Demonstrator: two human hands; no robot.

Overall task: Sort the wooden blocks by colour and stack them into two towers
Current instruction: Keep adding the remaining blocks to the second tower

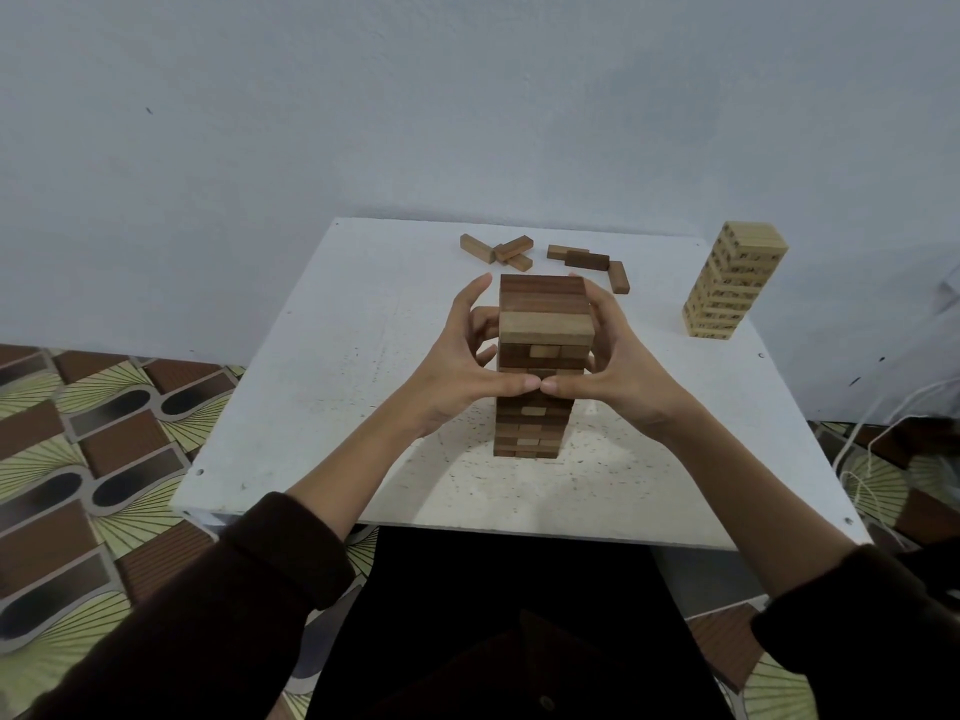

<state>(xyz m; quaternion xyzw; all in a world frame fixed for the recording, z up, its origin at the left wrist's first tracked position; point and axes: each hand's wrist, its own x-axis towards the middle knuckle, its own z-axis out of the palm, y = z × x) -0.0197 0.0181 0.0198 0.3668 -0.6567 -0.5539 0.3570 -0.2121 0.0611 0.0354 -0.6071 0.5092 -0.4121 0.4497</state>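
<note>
Tower [545, 324]: tall, brown, dark and tan layers | left hand [462, 374], right hand [628, 368]: fingers curled round it

The near tower [540, 304] is showing dark and reddish brown blocks, with a few tan ones. The far tower [732, 288] is showing pale yellow wood with dark printed marks. The surface [332, 324] is looking white and speckled; the floor [104, 444] is displaying brown, black and yellow-green fan-lined tiles.
</note>
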